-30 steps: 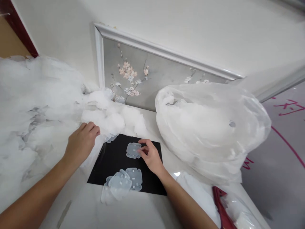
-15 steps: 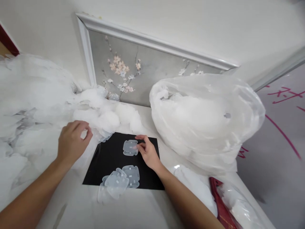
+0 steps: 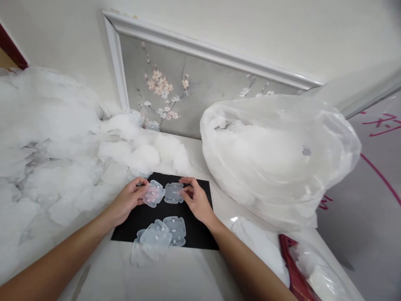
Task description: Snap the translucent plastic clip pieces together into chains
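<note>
Over the black mat (image 3: 197,228), my left hand (image 3: 130,198) pinches a translucent plastic piece (image 3: 154,193) with notched edges and small holes, slightly tilted. Beside it, my right hand (image 3: 196,198) has its fingers closed on the right edge of a similar translucent piece (image 3: 173,193). The two pieces nearly meet at their inner edges; whether they touch I cannot tell. Nearer to me, several more translucent pieces (image 3: 156,238) overlap on the mat's front edge, some sticking out onto the white table.
A large heap of translucent pieces (image 3: 56,167) covers the left side. At the right stands a clear plastic bag (image 3: 269,167) filled with whitish material. A red object (image 3: 293,267) and a smaller clear bag (image 3: 319,267) lie front right. A framed flower picture (image 3: 200,92) leans behind.
My left hand has moved right from the heap to the mat, and a translucent piece now shows in its fingers. My right hand stays at its piece. The view has shifted slightly.
</note>
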`<state>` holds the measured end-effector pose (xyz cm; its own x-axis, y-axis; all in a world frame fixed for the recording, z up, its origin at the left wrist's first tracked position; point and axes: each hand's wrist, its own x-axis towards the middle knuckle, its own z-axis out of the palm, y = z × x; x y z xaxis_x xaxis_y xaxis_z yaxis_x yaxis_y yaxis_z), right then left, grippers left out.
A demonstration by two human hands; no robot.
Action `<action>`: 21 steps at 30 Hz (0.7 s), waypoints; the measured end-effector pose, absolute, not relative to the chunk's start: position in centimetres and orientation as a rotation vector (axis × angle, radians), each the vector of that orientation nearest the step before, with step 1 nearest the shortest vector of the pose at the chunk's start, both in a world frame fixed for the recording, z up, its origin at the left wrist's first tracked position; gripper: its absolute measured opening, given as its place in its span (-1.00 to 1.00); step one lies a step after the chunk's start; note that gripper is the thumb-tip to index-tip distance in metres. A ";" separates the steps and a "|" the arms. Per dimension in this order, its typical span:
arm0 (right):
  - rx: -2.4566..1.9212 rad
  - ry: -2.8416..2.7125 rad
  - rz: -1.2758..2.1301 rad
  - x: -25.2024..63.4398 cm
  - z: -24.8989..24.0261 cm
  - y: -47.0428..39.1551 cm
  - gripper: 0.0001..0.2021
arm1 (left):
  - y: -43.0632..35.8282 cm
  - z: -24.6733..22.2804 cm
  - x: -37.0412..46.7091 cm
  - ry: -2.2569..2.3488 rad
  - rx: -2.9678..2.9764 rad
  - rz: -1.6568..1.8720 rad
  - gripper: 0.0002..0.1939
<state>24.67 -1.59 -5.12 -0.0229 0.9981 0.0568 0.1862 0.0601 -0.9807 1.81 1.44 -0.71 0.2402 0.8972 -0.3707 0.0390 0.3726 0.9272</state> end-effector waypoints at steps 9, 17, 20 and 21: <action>-1.301 -1.374 1.089 24.8 -5.0 -1.5 -0.73 | 2.1 -1.0 0.5 1.102 1.505 0.772 -0.75; -1.323 -1.390 1.086 24.8 -5.0 -1.7 -0.70 | 2.1 -0.4 1.1 1.152 1.030 0.768 -0.69; -1.342 -1.403 1.083 24.7 -4.5 -1.9 -0.69 | 2.1 -0.2 1.0 1.120 1.003 0.777 -0.60; -1.342 -1.413 1.077 24.7 -4.3 -1.9 -0.69 | 2.2 -0.3 1.0 1.113 1.009 0.765 -0.55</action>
